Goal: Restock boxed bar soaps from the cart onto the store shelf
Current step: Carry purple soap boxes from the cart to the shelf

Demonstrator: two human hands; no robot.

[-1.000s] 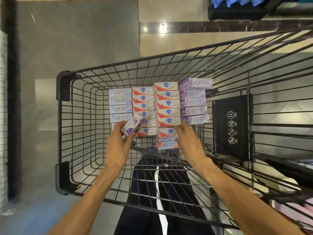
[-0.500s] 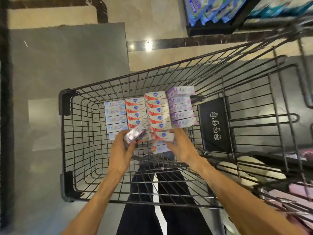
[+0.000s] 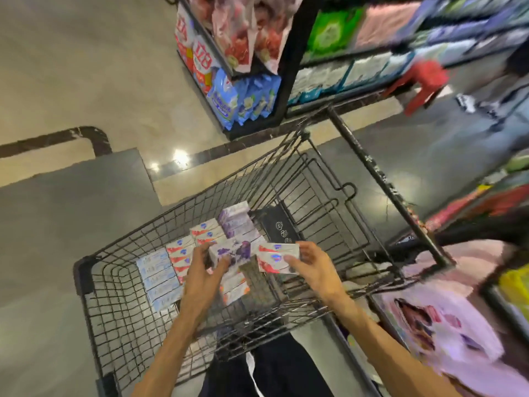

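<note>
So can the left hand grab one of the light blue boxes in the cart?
Probably not yet: the left hand already holds a purple soap box. The light blue boxes lie uncovered just beside it, though.

Motion blur smears the store shelf (image 3: 400, 47) at upper right — its packages read only as patches of green, pink and blue, their labels unreadable. The left hand (image 3: 204, 277) covers part of the purple soap box (image 3: 233, 253), and the right hand (image 3: 313, 267) hides one end of the red-and-white soap boxes (image 3: 276, 257). Print on the stacked boxes in the cart (image 3: 94, 296) is too small to read — both forearms run off the bottom edge.
</note>
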